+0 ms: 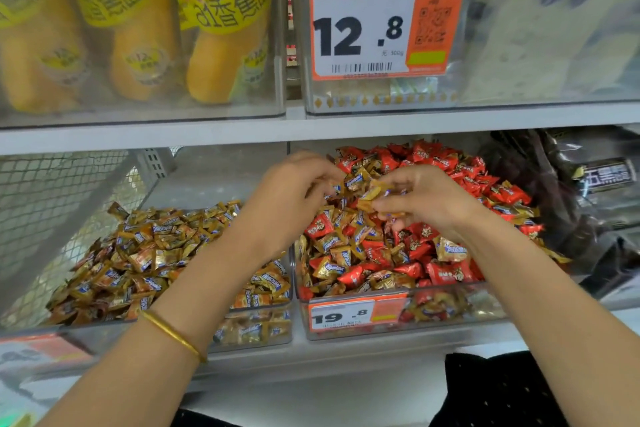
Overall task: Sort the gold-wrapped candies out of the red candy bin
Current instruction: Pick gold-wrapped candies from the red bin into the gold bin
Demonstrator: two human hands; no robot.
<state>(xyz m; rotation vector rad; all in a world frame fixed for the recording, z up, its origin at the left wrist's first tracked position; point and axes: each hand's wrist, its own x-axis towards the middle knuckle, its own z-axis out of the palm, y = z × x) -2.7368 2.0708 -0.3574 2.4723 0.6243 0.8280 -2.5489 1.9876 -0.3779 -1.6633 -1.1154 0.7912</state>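
A clear bin (349,334) on the lower shelf holds red-wrapped candies (446,270) mixed with gold-wrapped candies (341,255). To its left stands a clear bin (258,343) filled with gold-wrapped candies (145,253). Both hands hover over the middle of the red candy bin. My left hand (294,191) has its fingers curled round several gold candies (355,180). My right hand (426,194) pinches a gold candy (372,192) between thumb and fingers, close to the left hand's fingertips.
A shelf board (311,130) runs just above the hands, bearing a clear box of yellow packaged bread (214,35) and a box with an orange 12.8 price tag (384,22). Dark packets (561,191) fill the bin at right. A 19.8 tag (356,315) fronts the red bin.
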